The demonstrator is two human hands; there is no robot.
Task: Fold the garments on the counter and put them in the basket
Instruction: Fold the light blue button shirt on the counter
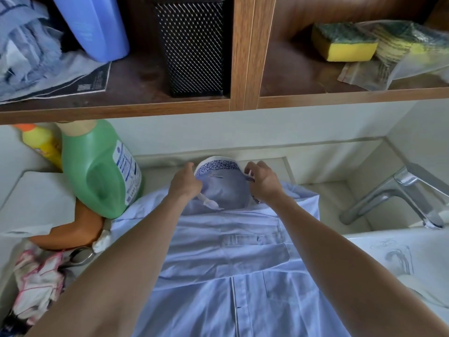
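Observation:
A pale blue button-up shirt (230,259) lies flat on the counter, front side up, with its chest pocket showing and the collar (218,165) at the far end near the wall. The collar stands open and has a blue patterned inner band. My left hand (185,182) grips the collar's left side. My right hand (263,182) pinches the collar's right side. Both forearms stretch over the shirt and hide its sides. No basket for the folded clothes is in view.
A green detergent bottle (102,171) and a yellow bottle (42,142) stand at the left, next to an orange object (73,232) and a pink-trimmed cloth (36,283). A chrome faucet (401,195) and white sink (413,259) are on the right. Overhead shelves hold a black mesh bin (194,45) and sponges (342,42).

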